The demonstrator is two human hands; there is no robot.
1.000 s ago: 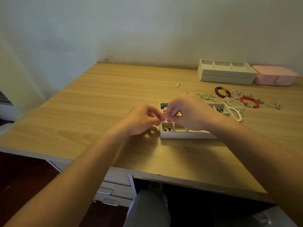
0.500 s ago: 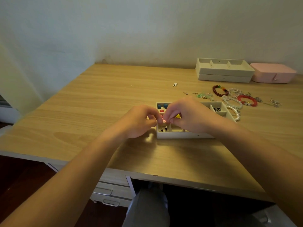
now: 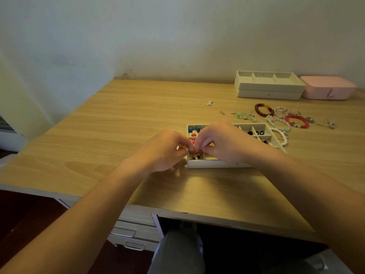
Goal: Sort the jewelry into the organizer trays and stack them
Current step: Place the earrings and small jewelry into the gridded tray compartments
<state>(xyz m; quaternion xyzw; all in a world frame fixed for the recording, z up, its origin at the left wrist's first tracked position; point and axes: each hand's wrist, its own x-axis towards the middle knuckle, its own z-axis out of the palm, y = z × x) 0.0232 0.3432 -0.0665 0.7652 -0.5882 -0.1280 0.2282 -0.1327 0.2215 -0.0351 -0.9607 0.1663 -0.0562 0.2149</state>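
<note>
left hand (image 3: 167,149) + right hand (image 3: 223,143): each grip pinched tight on a tiny pink-orange jewelry piece (image 3: 196,148). It has dipped slightly towards the front-left cell of the white compartmented organizer tray (image 3: 217,165), so drop looks imminent. Loose beaded bracelets (image 3: 296,120) on the wooden surface (image 3: 118,125) are unsorted.

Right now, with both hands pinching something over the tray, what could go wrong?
The tiny reddish jewelry piece pinched between the left hand and right hand could slip from that grip into the wrong compartment of the white divided organizer tray.
The right forearm overlaps the tray's corner; withdrawing may nudge the white pearl bracelet.
</note>
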